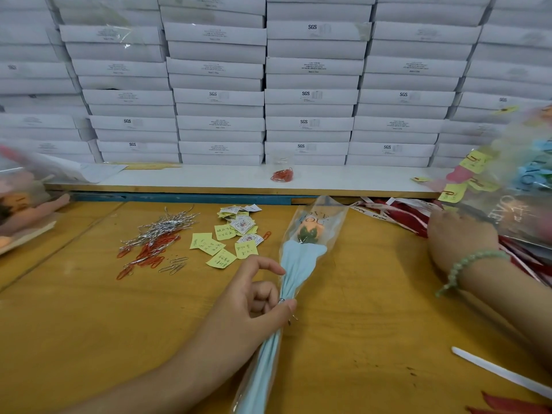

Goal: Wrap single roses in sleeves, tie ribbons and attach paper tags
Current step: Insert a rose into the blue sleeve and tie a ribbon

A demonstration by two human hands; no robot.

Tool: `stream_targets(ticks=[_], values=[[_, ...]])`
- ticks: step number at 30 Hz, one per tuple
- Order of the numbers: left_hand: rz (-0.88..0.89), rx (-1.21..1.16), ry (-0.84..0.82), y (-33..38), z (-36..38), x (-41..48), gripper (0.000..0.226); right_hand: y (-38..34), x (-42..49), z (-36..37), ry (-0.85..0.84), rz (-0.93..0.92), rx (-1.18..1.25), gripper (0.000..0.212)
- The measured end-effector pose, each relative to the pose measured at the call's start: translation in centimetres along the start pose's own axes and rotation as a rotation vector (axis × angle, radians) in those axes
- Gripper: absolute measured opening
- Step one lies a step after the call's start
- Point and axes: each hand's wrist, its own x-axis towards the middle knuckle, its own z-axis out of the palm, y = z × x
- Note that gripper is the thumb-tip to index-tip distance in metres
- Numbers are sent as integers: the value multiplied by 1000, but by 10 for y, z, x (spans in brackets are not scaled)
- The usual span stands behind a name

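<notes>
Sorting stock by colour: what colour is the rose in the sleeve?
The rose is orange; the head view shows it.

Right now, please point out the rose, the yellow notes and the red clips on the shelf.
rose [310,227]: head view, on the orange bloom.
yellow notes [206,245]: head view, on one note's middle.
red clips [282,175]: head view, on the heap's middle.

Counter [74,324] open lower left and right of the wrapped rose [301,264]; paper clips [155,243] and notes [209,245] block centre left.

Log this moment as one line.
left hand pinches rose | right hand by ribbons, fingers hidden | rose untagged
</notes>
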Motion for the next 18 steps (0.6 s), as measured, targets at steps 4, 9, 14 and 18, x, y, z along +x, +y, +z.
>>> stream_targets(ticks=[4,9,14,18], values=[[0,7,0,0,0,0,28,8,6,3,-18,2,67,30],[-1,9,-10,-2,0,1,27,11,7,4,17,12,194,24],[-5,5,-15,-4,-1,1,25,15,9,5,47,-33,124,15],[-1,4,-9,-5,-1,2,25,18,12,3,140,-34,119,15]])
